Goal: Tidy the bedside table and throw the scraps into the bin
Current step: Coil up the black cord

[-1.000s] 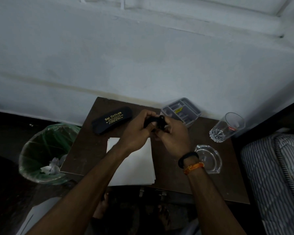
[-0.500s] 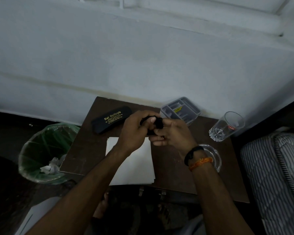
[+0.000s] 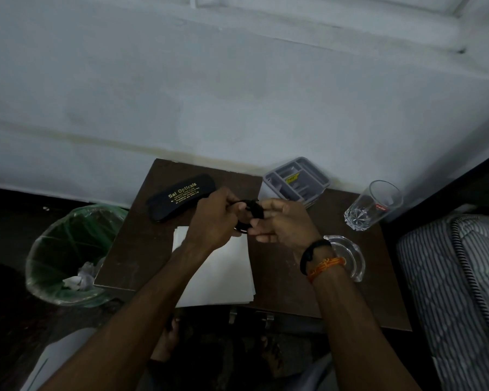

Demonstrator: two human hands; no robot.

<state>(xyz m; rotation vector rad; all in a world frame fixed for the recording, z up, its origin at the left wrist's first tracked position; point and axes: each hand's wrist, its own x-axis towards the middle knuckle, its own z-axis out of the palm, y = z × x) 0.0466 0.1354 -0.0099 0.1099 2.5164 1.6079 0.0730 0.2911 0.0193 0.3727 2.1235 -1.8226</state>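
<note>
Over the middle of the brown bedside table [image 3: 141, 249], both hands hold a small black object [image 3: 250, 214] that looks like a coiled cord or strap. My left hand [image 3: 215, 218] grips its left side and my right hand [image 3: 283, 224] pinches its right side. What the object is stays unclear, as fingers hide most of it. A green-lined bin [image 3: 68, 255] stands on the floor left of the table, with crumpled white scraps inside.
A black spectacle case [image 3: 178, 196] lies at the table's back left. White paper sheets [image 3: 223, 275] lie near the front edge. A grey compartment tray [image 3: 297, 180], a drinking glass [image 3: 373, 206] and a glass ashtray [image 3: 350, 258] sit to the right. A striped mattress [image 3: 458, 292] borders the right.
Both hands stayed together over the table, turning the black object between the fingers. My right wrist shifted slightly right and down.
</note>
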